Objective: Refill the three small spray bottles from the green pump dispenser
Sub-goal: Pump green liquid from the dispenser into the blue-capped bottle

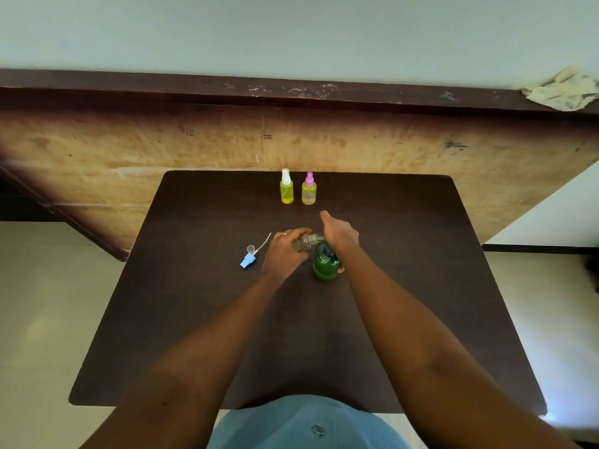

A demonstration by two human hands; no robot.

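observer: how far along is the refilling looking?

colleague: two of the three are looking done. the white-capped bottle [287,189] and the pink-capped bottle [309,191] are standing side by side in the upper middle of the frame, both capped and showing yellow liquid high up their bodies.

observer: and the third?

colleague: the person's left hand [283,254] is curling around the third spray bottle [303,243] at centre frame. it is tipping the open neck up against the spout of the green pump dispenser [325,265], which is standing just right of it on the dark table [405,254]. the right hand [340,234] is lying over the pump head with one digit pointing toward the top of the frame. how its other fingers are sitting cannot be told, and neither can the level in that bottle.

observer: what is remaining?

colleague: probably the pumping, then screwing back the blue spray head [248,261]. it is lying with its dip tube just left of the left hand, beside a small clear cap [250,248].

observer: any writing showing?

colleague: nothing is reading clearly. the pink-capped bottle is carrying a pale patch, perhaps a label, too small to make out.
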